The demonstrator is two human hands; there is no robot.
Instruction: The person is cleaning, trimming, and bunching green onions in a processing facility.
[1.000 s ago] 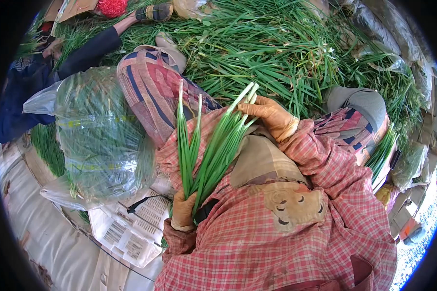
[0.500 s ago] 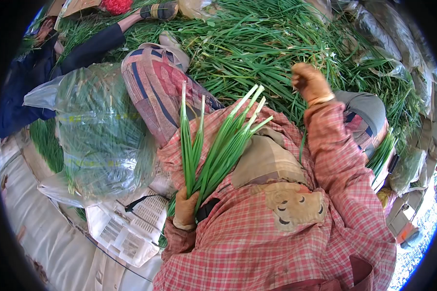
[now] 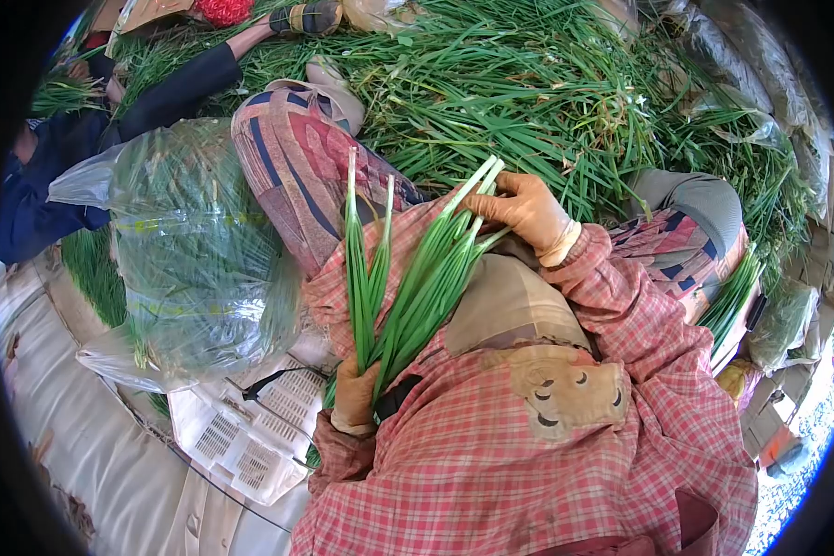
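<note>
My left hand (image 3: pixel 354 394), in a tan glove, is closed round the lower leafy part of a bunch of green chives (image 3: pixel 417 301). The bunch fans out over my lap, its pale stem ends pointing up and away from me. My right hand (image 3: pixel 524 215), gloved alike, is at those stem ends, thumb and fingers pinched on the upper stems of the right-hand part. Two thinner tufts stand apart on the left of the bunch. The tips below my left hand are mostly hidden.
A wide heap of loose chives (image 3: pixel 510 83) lies beyond my legs. On the left stands a clear plastic bag (image 3: pixel 199 250) packed with chives, beside a printed white sack (image 3: pixel 241 435). Another person's dark trouser leg (image 3: pixel 181 88) stretches in at upper left. A small bundle (image 3: pixel 732 301) rests right of my knee.
My right hand has come down and left from above the heap to the stem ends of the bunch and closed on them. My left hand has stayed in place, holding the bunch.
</note>
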